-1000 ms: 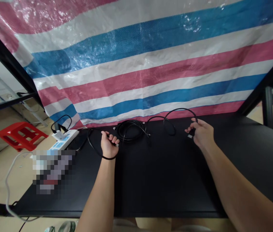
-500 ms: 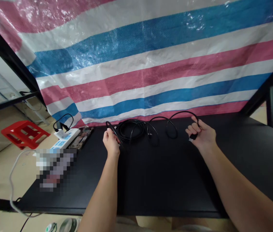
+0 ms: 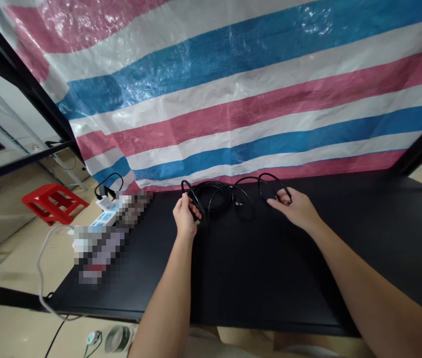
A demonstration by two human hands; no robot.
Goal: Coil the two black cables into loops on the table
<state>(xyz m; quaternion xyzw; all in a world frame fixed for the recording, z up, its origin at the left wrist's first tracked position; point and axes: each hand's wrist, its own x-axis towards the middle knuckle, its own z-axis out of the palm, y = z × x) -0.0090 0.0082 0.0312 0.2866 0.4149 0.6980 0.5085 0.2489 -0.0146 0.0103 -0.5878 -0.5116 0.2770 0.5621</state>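
Note:
A black cable (image 3: 221,195) lies in loose loops at the back of the black table (image 3: 256,278). My left hand (image 3: 184,219) is closed round one end of it, and a loop rises above the fingers. My right hand (image 3: 296,208) is closed on the cable's other end, where a loop curls up to the left of the thumb. The coiled middle part rests on the table between both hands.
A striped pink, blue and white tarp (image 3: 233,89) hangs right behind the table. A white power strip (image 3: 104,215) with a plugged black lead sits at the table's left edge beside a blurred patch. A red stool (image 3: 54,203) stands on the floor to the left.
My right hand has moved left and down toward the coil, bringing its loop lower. My left hand stays closed on its end and has turned with its loop. The camera has shifted left.

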